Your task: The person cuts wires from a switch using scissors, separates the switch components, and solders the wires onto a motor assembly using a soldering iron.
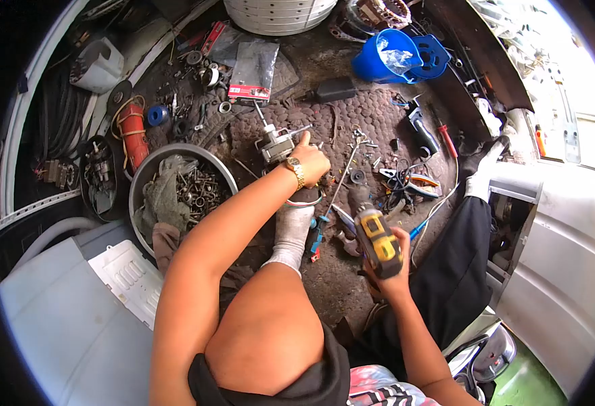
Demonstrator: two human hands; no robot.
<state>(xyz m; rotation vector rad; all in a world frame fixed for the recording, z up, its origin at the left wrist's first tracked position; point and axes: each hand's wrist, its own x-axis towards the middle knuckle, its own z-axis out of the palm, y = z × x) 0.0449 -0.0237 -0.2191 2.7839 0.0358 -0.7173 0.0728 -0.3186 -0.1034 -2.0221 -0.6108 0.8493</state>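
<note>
My left hand point(314, 164), with a gold watch point(296, 173) on its wrist, is closed against a small grey metal housing point(276, 146) with a thin shaft point(261, 114) sticking up from it. Its thumb shows; most of its fingers are hidden. My right hand point(393, 262) grips a yellow-and-black cordless drill point(380, 242), whose nose points away from me and is slightly blurred. Between the two hands, a long thin metal rod point(345, 168) lies on the dirty mat. Pliers with orange handles point(420, 183) lie beyond the drill.
On the left stands a metal basin point(137, 203) full of bolts and a rag. A blue bucket point(372, 62) and a white round tub point(280, 20) are at the back. A red tool point(131, 132), a plastic packet point(253, 71) and a soldering iron point(447, 141) lie about.
</note>
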